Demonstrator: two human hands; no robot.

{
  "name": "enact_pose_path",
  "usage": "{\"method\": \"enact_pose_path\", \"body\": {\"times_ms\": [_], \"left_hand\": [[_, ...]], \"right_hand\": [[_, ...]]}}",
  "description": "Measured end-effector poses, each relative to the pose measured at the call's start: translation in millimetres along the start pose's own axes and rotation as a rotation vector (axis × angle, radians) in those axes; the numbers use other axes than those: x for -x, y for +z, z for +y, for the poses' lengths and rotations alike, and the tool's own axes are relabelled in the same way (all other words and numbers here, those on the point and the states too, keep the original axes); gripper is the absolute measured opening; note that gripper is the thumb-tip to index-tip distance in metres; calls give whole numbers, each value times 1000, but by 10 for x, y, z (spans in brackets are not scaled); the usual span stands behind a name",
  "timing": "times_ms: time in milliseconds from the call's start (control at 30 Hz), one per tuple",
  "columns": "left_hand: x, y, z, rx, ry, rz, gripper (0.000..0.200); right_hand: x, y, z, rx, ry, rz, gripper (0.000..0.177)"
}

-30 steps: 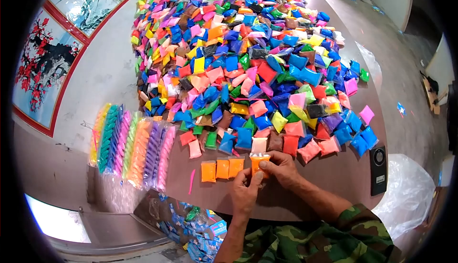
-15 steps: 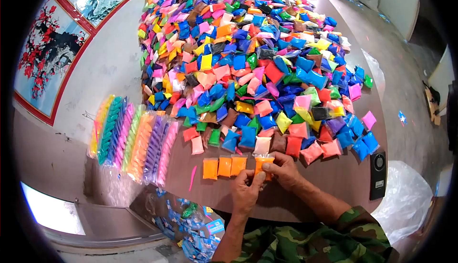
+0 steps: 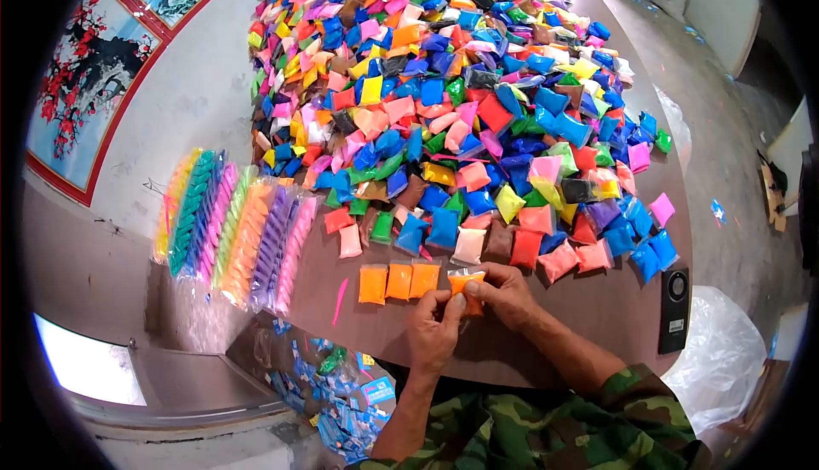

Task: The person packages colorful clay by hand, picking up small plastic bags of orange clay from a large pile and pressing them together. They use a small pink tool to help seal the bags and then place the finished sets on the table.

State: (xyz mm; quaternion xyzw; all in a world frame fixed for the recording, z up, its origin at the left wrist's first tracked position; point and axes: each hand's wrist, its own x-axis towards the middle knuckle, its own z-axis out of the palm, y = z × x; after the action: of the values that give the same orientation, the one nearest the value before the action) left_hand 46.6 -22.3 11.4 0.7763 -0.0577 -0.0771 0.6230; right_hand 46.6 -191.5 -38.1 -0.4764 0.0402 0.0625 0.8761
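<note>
Orange packet (image 3: 466, 285): clear-wrapped, held between both hands at the near side of the counter (image 3: 546, 321), just right of three matching orange packets (image 3: 398, 282) laid in a row. Left hand (image 3: 433, 325): grip closed, thumb and fingers clamped on the packet's lower left part. Right hand (image 3: 505, 296): grip closed on its right side, thumb across the front. Pink stick (image 3: 340, 302): flat on the counter, left of the row. Beyond: large heap of multicoloured packets (image 3: 444, 86), its near edge close to the row. Far left: clear sleeves of twisted coloured pieces (image 3: 235, 235), side by side. Right edge of counter: black device with round dial (image 3: 674, 308). Past that edge: crumpled clear plastic (image 3: 717, 359).
</note>
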Motion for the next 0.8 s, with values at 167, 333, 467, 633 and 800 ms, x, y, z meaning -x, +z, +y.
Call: {"method": "enact_pose_path", "body": {"times_ms": [167,333,467,633,800], "left_hand": [[43,44,170,17,-40,28,21],[49,-50,-102,29,-8,20,20],[72,-57,-104,-30,53,71,19],[119,-24,49,67,-49,65,20],[140,-31,-71,94,-47,118,20]], "right_hand": [[-5,-19,-18,19,-31,-47,25],[21,15,-115,108,-9,-139,26],[29,68,-94,122,-15,-131,27],[19,36,-43,176,-51,-128,26],[29,57,-50,181,-34,-205,24]]}}
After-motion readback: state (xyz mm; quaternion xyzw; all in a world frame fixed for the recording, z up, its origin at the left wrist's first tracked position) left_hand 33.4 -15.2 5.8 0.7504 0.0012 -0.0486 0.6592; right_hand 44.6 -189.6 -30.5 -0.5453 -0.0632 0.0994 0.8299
